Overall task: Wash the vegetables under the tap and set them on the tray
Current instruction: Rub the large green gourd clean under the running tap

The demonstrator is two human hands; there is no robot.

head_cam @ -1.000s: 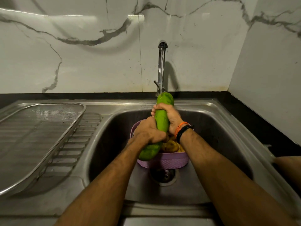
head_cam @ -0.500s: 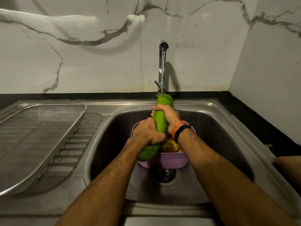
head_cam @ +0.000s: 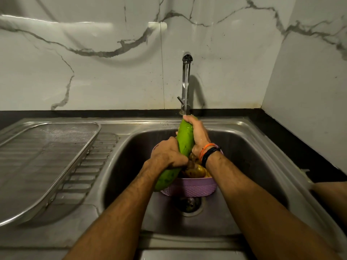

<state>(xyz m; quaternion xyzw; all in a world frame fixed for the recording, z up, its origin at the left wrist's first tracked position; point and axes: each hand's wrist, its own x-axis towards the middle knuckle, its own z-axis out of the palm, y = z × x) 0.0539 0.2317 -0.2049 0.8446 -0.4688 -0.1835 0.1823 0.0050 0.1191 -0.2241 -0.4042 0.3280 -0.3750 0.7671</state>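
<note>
A long green gourd (head_cam: pixel 185 139) stands nearly upright over the sink (head_cam: pixel 244 147), its top under the water running from the tap (head_cam: pixel 186 76). My left hand (head_cam: pixel 167 154) grips its lower middle. My right hand (head_cam: pixel 197 132) wraps round its upper end, covering the tip. Below them a purple basket (head_cam: pixel 189 187) sits in the sink with yellowish vegetables (head_cam: pixel 195 170) in it, partly hidden by my hands. The steel mesh tray (head_cam: pixel 47 156) lies on the drainboard to the left.
The drain (head_cam: pixel 188 203) shows just in front of the basket. A marble wall stands behind the tap and on the right. A black counter strip (head_cam: pixel 300 147) runs along the sink's right side.
My right hand has slid up the gourd from its middle to its top end. The left hand keeps its grip lower down.
</note>
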